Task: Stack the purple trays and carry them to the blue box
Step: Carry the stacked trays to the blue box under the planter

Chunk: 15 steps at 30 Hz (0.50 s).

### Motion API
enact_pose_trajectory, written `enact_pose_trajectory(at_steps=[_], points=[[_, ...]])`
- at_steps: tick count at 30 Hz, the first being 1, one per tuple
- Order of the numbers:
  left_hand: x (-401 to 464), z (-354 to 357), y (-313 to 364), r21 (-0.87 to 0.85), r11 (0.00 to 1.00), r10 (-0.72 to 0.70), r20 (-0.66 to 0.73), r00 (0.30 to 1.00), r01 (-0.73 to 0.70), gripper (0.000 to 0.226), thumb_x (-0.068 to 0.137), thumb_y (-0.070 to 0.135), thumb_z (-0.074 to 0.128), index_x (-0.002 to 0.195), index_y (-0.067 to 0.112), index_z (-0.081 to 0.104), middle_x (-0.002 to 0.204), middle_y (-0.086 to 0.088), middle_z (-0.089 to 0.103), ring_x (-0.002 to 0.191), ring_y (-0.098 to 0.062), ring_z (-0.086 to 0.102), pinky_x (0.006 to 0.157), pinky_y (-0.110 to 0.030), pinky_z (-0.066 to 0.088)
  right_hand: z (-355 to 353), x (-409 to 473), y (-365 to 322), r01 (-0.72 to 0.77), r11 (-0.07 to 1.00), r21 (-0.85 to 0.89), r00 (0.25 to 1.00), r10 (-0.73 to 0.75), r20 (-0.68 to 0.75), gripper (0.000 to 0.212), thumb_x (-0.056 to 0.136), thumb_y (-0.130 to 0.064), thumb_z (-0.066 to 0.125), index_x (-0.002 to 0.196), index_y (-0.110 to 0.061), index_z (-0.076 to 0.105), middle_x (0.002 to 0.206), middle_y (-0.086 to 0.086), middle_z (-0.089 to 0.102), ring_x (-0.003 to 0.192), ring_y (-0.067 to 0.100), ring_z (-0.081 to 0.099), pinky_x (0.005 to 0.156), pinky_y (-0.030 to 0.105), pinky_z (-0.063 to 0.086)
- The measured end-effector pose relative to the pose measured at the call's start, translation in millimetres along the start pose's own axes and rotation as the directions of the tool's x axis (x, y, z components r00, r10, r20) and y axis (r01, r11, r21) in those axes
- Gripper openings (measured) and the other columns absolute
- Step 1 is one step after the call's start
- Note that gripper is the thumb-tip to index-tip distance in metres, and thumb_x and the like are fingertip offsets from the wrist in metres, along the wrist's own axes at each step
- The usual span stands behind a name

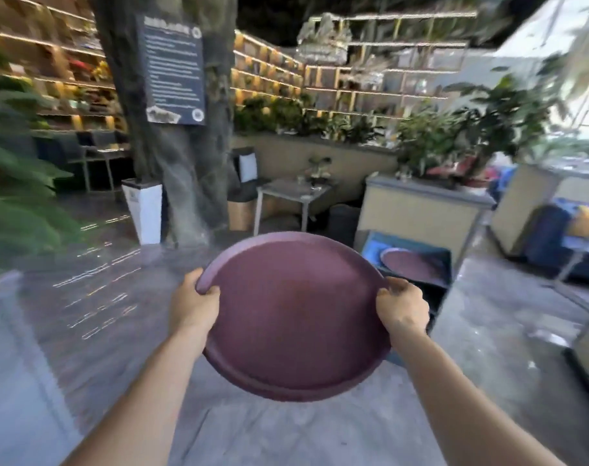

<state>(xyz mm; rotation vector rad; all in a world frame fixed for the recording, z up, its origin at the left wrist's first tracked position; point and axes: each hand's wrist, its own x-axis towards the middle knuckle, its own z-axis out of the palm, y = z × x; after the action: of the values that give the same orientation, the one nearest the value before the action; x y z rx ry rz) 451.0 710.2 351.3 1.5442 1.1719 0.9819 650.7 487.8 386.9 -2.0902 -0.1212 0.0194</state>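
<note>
I hold a round purple tray (294, 314) out in front of me with both hands, above the grey floor (320, 432). My left hand (194, 302) is closed on the left rim, thumb lying over the edge and fingers hidden beneath. My right hand (402, 306) is closed on the right rim the same way, thumb on top. The tray tilts a little, its far edge higher than its near edge; whether more trays lie stacked under it I cannot tell. To the right and a bit farther off, the blue box (375, 252) stands on the floor with another purple tray (410, 264) lying inside it. The held tray's right edge and my right hand overlap the box's near left corner in view. A small table (294, 191) stands far behind, beside a thick tree trunk (178, 163) bearing a dark sign (173, 68).
</note>
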Motion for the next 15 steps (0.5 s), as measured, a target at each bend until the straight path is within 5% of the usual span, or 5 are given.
enact_pose_trajectory(at_steps=[6, 15], points=[[-36.8, 128.0, 27.3, 0.013, 0.998, 0.049, 0.266, 0.963, -0.054, 0.043, 0.089, 0.021, 0.058, 0.132, 0.027, 0.056, 0.122, -0.002, 0.067, 0.100, -0.027, 0.062, 0.086, -0.038, 0.049, -100.0, 40.2, 67.8, -0.158, 0.987, 0.015, 0.960, 0.157, -0.233, 0.036, 0.081, -0.021, 0.055, 0.112, -0.028, 0.071, 0.113, 0.011, 0.070, 0.106, 0.036, 0.062, 0.096, 0.037, 0.048], [-85.1, 281.8, 67.9, -0.020, 0.997, 0.079, 0.438, 0.895, -0.078, 0.044, 0.086, 0.024, 0.059, 0.130, 0.031, 0.056, 0.121, -0.001, 0.067, 0.105, -0.031, 0.063, 0.095, -0.047, 0.052, -197.7, 120.8, 134.8, -0.240, 0.968, 0.070, 0.882, 0.248, -0.401, 0.034, 0.080, -0.023, 0.053, 0.108, -0.029, 0.071, 0.103, 0.011, 0.071, 0.096, 0.034, 0.064, 0.085, 0.035, 0.051]])
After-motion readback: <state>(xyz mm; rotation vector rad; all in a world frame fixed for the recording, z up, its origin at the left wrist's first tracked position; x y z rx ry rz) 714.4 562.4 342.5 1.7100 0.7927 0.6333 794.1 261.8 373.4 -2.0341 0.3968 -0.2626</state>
